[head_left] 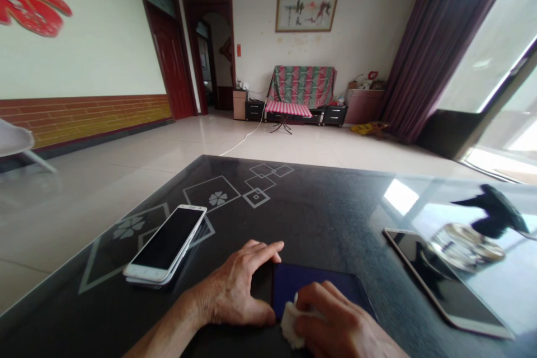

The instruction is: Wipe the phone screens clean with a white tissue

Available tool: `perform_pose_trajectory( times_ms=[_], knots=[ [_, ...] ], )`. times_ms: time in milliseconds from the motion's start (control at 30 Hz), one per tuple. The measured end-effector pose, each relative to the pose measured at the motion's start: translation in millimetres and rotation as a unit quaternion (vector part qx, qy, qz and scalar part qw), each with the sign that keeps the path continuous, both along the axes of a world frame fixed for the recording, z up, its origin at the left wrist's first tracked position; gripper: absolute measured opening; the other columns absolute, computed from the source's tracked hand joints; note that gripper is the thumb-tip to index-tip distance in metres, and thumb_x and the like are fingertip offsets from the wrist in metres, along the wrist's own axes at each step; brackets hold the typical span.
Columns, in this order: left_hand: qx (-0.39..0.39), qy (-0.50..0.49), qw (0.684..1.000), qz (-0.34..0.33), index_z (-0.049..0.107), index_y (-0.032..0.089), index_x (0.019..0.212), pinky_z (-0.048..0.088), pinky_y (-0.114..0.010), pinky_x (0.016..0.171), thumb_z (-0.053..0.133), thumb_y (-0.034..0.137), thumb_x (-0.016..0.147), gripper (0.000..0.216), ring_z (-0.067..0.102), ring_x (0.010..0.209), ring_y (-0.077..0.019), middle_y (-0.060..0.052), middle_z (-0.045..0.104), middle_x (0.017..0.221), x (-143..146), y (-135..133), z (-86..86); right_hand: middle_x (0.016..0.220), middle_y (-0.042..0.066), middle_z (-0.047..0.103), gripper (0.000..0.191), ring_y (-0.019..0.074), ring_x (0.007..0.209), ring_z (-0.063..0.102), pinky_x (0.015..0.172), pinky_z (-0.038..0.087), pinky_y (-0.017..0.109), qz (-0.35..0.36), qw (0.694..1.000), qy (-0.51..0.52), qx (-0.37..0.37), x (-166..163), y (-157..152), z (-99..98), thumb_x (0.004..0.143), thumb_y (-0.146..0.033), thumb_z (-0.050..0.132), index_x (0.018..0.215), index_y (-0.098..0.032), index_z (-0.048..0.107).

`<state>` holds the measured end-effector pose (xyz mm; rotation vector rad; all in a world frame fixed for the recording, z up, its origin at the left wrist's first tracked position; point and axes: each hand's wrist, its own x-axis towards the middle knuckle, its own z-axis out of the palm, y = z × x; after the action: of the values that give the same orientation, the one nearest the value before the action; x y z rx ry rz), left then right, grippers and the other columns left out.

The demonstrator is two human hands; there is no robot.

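The person's right hand (342, 316) is closed around a crumpled white piece of soft cloth or tissue (290, 329). The left hand (235, 285) is open, with its thumb and fingers spread apart along the left side of a flat, thin, dark blue panel (312, 274). The panel lies on the table right in front of the person. From the left hand it is just to the right; the right hand is nearer, reaching over its near part, with the white wad by the near left corner. The far edge runs from left to right. The part that shows is wider than it is deep, but the right hand hides the near end, so one cannot tell its long way.

Farther left, a white phone with a black screen (168, 243) slants away to the right. On the right lie a pale-edged tablet (444, 285) and a clear bottle with a black spray top (497, 210). All rest on a shiny black table (319, 201).
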<state>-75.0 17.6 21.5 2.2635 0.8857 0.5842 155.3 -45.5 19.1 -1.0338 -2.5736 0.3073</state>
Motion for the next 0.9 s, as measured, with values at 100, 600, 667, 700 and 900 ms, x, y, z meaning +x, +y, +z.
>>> perform_pose_trajectory(
  times_ms=[100,600,667,700,900],
  knots=[
    [0.0,0.0,1.0,0.002,0.037,0.027,0.141,0.039,-0.038,0.103,0.08,0.02,0.053,0.098,0.05,0.113,-0.0239,-0.003,0.058,0.121,0,0,0.6,0.102,0.003,0.057,0.021,0.0136,0.087,0.056,0.073,0.049,0.021,-0.025,0.998,0.002,-0.05,6,0,18.0,0.087,-0.011,0.047,0.091,-0.024,0.063],
    [-0.003,-0.001,1.0,0.005,0.038,0.027,0.14,0.04,-0.037,0.103,0.08,0.017,0.052,0.098,0.051,0.112,-0.0231,-0.002,0.058,0.121,2,-1,1.8,0.1,0.003,0.058,0.02,0.015,0.089,0.054,0.076,0.047,0.024,-0.041,0.996,-0.003,-0.082,-1,4,24.0,0.087,-0.013,0.048,0.088,-0.024,0.065],
    [-0.003,0.002,1.0,0.006,0.038,0.028,0.14,0.039,-0.038,0.103,0.08,0.017,0.052,0.098,0.051,0.112,-0.0233,-0.002,0.058,0.121,1,-1,1.7,0.102,0.003,0.058,0.02,0.015,0.09,0.054,0.077,0.046,0.024,-0.036,0.995,-0.022,-0.085,-1,3,27.2,0.086,-0.013,0.05,0.088,-0.024,0.065],
    [-0.003,0.005,1.0,0.008,0.038,0.027,0.14,0.039,-0.038,0.103,0.08,0.017,0.052,0.098,0.05,0.113,-0.0233,-0.002,0.058,0.121,1,-1,1.7,0.102,0.003,0.058,0.019,0.0148,0.09,0.054,0.077,0.046,0.023,-0.042,0.994,-0.032,-0.092,0,3,29.5,0.086,-0.013,0.05,0.088,-0.024,0.065],
    [-0.005,0.011,1.0,0.007,0.038,0.027,0.14,0.038,-0.036,0.104,0.081,0.017,0.051,0.099,0.05,0.113,-0.0226,-0.002,0.058,0.121,1,-2,2.4,0.093,0.004,0.056,0.023,0.0146,0.08,0.055,0.071,0.045,0.025,-0.119,0.983,-0.087,-0.107,22,7,40.8,0.091,-0.017,0.041,0.08,-0.021,0.062]
  ],
)
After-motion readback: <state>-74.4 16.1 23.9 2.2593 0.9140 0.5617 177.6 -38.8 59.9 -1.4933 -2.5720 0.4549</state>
